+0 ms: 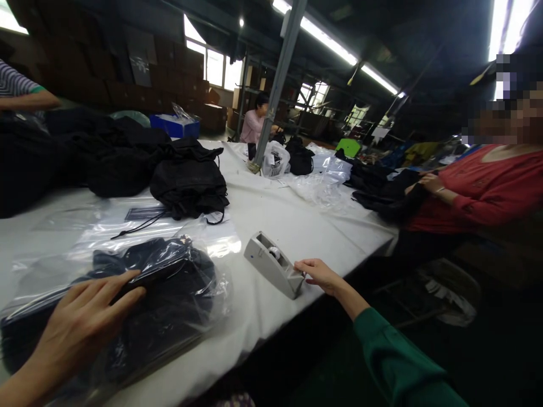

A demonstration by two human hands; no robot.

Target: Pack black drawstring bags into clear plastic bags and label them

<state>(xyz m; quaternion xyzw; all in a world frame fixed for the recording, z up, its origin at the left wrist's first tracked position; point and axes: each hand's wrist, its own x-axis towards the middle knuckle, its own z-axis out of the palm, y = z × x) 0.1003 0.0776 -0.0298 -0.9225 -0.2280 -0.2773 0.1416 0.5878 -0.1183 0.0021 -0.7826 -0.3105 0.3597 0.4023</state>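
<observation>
My left hand lies on a dark fabric item in a clear plastic bag, fingers stretched out along a fold of the plastic and thumb apart. Beyond it, near the table's edge, stands a pale grey tape dispenser with a small roll in it. My right hand is at the dispenser's near end, with thumb and fingers closed in a pinch. Whatever lies between those fingertips is too small to make out.
Black drawstring bags are heaped on the white table at left. A metal post rises at the far side. Loose clear bags lie farther right. A person in red handles black fabric; other people are at the far side and left.
</observation>
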